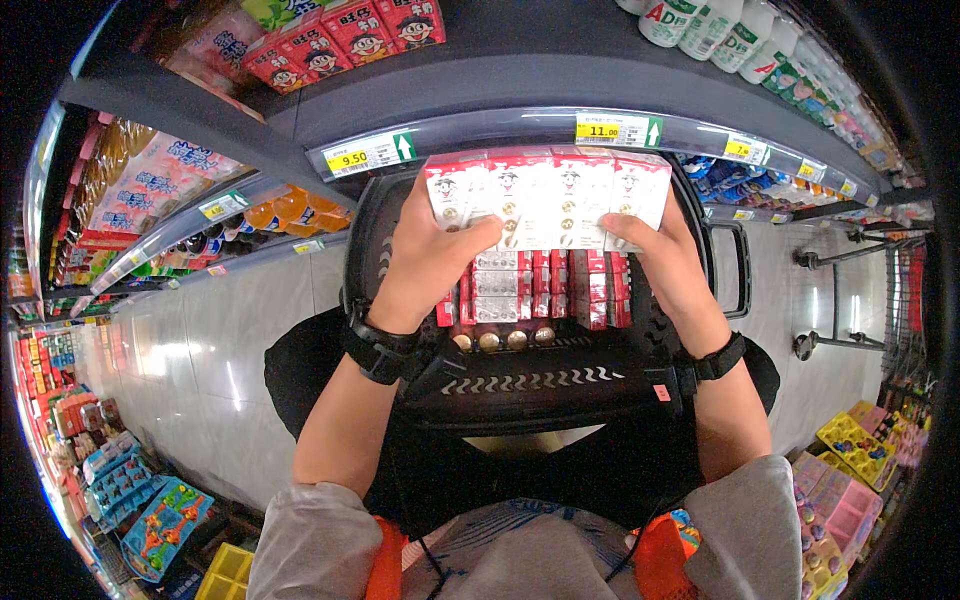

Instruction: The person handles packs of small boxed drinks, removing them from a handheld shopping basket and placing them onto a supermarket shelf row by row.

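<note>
A row of several red-and-white drink cartons (pixel 551 199) spans the space between my two hands. My left hand (pixel 431 259) grips the row's left end, its thumb across the front face. On the other end, my right hand (pixel 667 255) presses inward with its thumb also in front. Below them stands a black plastic shopping basket (pixel 525 382). More red-and-white cartons (pixel 496 289) lie in it, partly hidden under the held row. Several round gold-coloured tops (pixel 489 342) show along the basket's near side. Both wrists wear black straps.
A dark store shelf (pixel 510 82) with price tags runs just beyond the basket. Red milk cartons (pixel 360 37) and white bottles (pixel 671 21) stand on it. Bottled drinks (pixel 289 210) fill a lower shelf at left. A metal cart frame (pixel 836 300) is at right; toy-like packages (pixel 166 525) lie lower left.
</note>
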Tool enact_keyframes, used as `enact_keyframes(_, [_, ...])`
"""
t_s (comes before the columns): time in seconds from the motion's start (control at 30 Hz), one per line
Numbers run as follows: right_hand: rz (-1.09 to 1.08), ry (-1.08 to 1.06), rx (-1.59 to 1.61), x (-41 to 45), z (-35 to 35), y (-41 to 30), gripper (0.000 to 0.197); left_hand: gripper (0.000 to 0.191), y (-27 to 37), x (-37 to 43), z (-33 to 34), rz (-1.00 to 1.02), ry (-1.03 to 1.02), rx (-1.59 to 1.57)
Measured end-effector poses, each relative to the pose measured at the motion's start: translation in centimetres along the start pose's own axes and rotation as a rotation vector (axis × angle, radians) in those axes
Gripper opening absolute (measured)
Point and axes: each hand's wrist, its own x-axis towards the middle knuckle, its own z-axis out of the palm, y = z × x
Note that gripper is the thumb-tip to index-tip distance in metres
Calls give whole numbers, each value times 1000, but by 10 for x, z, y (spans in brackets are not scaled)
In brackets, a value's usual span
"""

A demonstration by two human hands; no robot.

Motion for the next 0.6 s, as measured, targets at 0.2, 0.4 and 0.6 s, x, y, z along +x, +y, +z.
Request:
enact_keyframes(0.2, [37,35,18,0,-6,2,62,52,1,1,8,-7,-5,23])
enact_keyframes(0.4, [16,33,6,0,-2,2,64,52,2,0,5,-26,-16,-9])
enact_keyframes(0.6, [-48,16,-30,-1,-5,4,62,53,-6,3,6,-7,-32,-18])
